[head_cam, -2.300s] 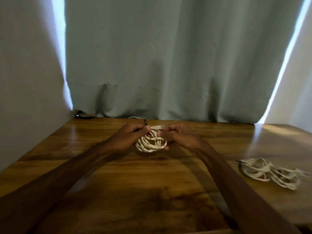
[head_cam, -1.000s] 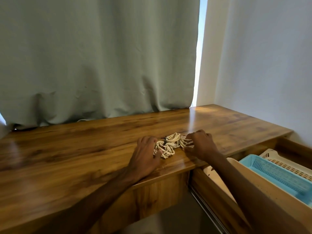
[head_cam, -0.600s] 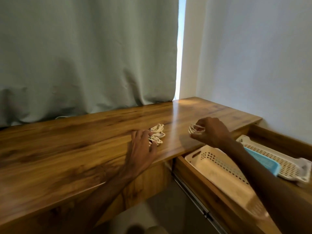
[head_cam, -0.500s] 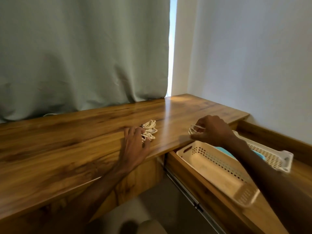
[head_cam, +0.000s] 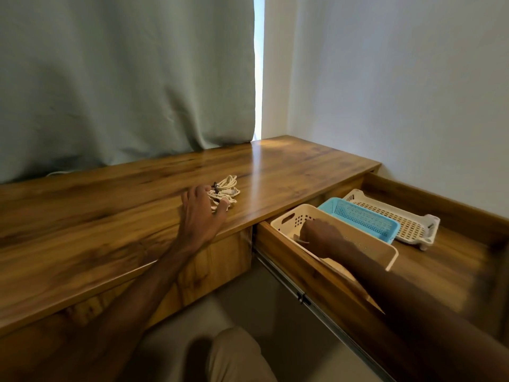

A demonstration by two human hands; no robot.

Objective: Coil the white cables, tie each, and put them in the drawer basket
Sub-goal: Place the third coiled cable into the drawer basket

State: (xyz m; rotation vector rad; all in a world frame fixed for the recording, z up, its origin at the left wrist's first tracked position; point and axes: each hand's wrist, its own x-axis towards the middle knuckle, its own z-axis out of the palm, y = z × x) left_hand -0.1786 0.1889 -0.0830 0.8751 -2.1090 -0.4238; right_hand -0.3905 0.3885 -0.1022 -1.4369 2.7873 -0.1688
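The desk top (head_cam: 110, 210) is varnished wood, glossy enough to mirror the window light; the drawer (head_cam: 303, 260) is the same grained wood, duller, on a metal rail (head_cam: 316, 304). The cream basket (head_cam: 366, 238), blue basket (head_cam: 358, 216) and white tray (head_cam: 407, 224) are perforated plastic; the white cables (head_cam: 225, 188) look smooth-sheathed; the curtain (head_cam: 124, 78) is matt cloth

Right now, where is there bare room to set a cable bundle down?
Bare desk between cable bundle and wall, also left of the left hand. Crowded: the drawer, right hand in the cream basket beside the blue basket.
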